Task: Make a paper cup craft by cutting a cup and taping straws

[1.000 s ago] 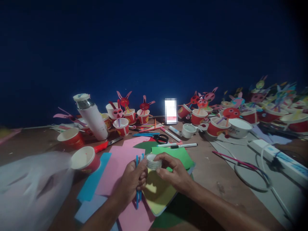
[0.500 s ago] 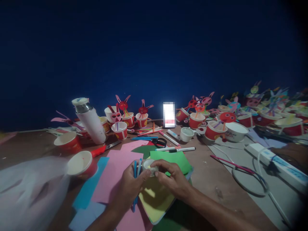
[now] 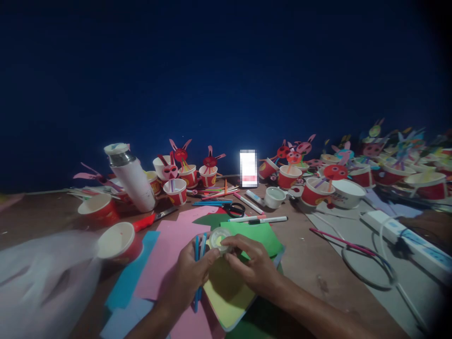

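Observation:
Between my hands is a small translucent ring that looks like a roll of clear tape [image 3: 214, 237], with pale yellow showing through its middle. My left hand [image 3: 192, 266] is closed around its left side and also clasps several thin blue sticks [image 3: 197, 292] that stand upright. The fingers of my right hand [image 3: 252, 259] pinch the roll's right edge; whether a tape end lies between them is too small to see. Below the hands is a stack of yellow paper [image 3: 226, 301], with a green sheet [image 3: 263, 235] behind it and pink paper [image 3: 176, 240] to the left.
Scissors [image 3: 235, 208], markers [image 3: 271, 220] and a small white cup [image 3: 274, 197] lie beyond the papers. Red paper cups [image 3: 175, 192] with paper rabbit figures line the back. A white flask [image 3: 132, 181] stands left; a power strip [image 3: 406, 242] and cable are right.
The roll has tilted so its round face and yellow centre show more fully. My right fingers have shifted slightly along its edge; my left hand stays nearly where it was.

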Demonstrator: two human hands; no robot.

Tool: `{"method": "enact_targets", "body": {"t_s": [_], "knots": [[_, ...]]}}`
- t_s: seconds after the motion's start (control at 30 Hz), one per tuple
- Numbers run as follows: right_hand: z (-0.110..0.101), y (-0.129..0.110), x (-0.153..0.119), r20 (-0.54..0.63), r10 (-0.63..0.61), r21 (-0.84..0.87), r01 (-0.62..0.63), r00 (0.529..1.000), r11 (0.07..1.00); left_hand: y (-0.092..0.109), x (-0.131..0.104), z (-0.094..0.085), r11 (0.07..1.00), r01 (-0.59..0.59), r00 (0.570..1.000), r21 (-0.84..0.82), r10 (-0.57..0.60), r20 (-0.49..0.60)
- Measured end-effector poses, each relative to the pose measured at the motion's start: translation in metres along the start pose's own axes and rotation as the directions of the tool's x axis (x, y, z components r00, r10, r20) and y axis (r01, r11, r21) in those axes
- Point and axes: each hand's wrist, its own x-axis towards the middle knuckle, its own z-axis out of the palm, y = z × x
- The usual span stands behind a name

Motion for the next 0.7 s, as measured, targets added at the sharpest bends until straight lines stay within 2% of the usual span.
{"method": "enact_targets", "body": {"t_s": [0.1,0.2,0.3,0.37,0.43,0.53,0.7], "knots": [[0.002,0.005,-0.003,0.055,-0.08,-0.086,0.084,0.995,0.993,0.0,0.003,-0.002,0.995,0.011,0.999,-0.097,-0.007,0.048],[0.006,0.011,-0.006,0.089,-0.158,-0.208,0.173,0.983,0.963,0.001,0.007,-0.006,0.968,0.099,0.993,-0.23,-0.081,0.087],[0.008,0.017,-0.005,0.091,-0.23,-0.328,0.248,0.969,0.912,0.001,0.01,-0.01,0.945,0.177,0.981,-0.276,-0.147,0.126],[0.007,0.018,-0.004,0.09,-0.258,-0.358,0.273,0.962,0.893,0.001,0.011,-0.011,0.941,0.182,0.978,-0.286,-0.143,0.152],[0.004,0.017,-0.003,0.095,-0.269,-0.32,0.285,0.958,0.903,0.002,0.009,-0.011,0.946,0.148,0.981,-0.29,-0.103,0.163],[-0.003,0.01,-0.004,0.113,-0.28,-0.151,0.295,0.953,0.943,0.006,0.005,-0.009,0.964,0.071,0.992,-0.258,-0.04,0.122],[-0.005,-0.003,-0.01,0.039,-0.174,0.162,0.165,0.984,0.973,0.012,-0.003,-0.009,0.994,-0.059,0.998,-0.089,0.062,0.029]]}}
